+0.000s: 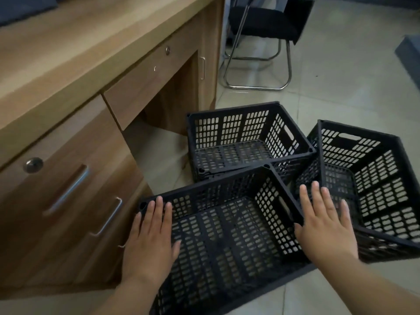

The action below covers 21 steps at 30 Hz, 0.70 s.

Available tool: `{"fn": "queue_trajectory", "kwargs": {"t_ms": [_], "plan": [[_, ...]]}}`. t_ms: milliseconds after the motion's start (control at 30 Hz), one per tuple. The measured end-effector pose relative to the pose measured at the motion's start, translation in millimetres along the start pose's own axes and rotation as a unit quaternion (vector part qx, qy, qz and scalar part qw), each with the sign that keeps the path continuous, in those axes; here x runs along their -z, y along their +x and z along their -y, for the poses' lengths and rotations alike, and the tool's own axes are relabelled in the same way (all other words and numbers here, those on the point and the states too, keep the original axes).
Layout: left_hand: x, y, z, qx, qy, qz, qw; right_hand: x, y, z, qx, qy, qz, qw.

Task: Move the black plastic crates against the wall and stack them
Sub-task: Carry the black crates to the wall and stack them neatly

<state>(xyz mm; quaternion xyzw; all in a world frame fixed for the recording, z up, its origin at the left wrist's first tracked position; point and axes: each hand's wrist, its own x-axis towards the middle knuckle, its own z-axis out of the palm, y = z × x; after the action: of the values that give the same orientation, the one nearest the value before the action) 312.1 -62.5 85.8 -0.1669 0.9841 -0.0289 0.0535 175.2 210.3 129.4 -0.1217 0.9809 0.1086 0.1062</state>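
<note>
**Flat hands at the nearest crate's two sides**

The left hand [150, 237] and the right hand [327, 226] are both flat, fingers straight and spread, holding nothing. The left lies over the left rim and the right over the right rim of the nearest black perforated plastic crate [227, 235], which sits on the pale tiled floor [341, 76] beside the wooden desk [68, 64]. A second black crate [229, 142] stands just behind it, and a third [375, 185] sits at an angle to the right. Beyond them stands a black chrome-framed chair [266, 23].
</note>
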Motion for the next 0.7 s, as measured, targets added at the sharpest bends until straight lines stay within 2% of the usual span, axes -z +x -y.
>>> {"fn": "queue_trajectory", "kwargs": {"t_ms": [67, 167, 400, 633, 700], "plan": [[-17, 13, 5, -0.002, -0.006, -0.052, 0.999, -10, 24, 0, 0.009, -0.004, -0.001, 1.0], [-43, 27, 9, 0.018, -0.03, 0.009, 0.999, -28, 57, -2, 0.018, -0.015, 0.005, 1.0], [-111, 32, 12, 0.077, -0.014, 0.047, 0.996, -87, 126, -6, 0.06, -0.024, 0.014, 0.998], [-171, 6, 15, 0.143, -0.024, 0.052, 0.988, -145, 170, -1, 0.113, -0.061, -0.002, 0.992], [-184, -5, 19, 0.161, -0.011, 0.026, 0.986, -156, 177, 0, 0.116, -0.061, -0.008, 0.991]]}}
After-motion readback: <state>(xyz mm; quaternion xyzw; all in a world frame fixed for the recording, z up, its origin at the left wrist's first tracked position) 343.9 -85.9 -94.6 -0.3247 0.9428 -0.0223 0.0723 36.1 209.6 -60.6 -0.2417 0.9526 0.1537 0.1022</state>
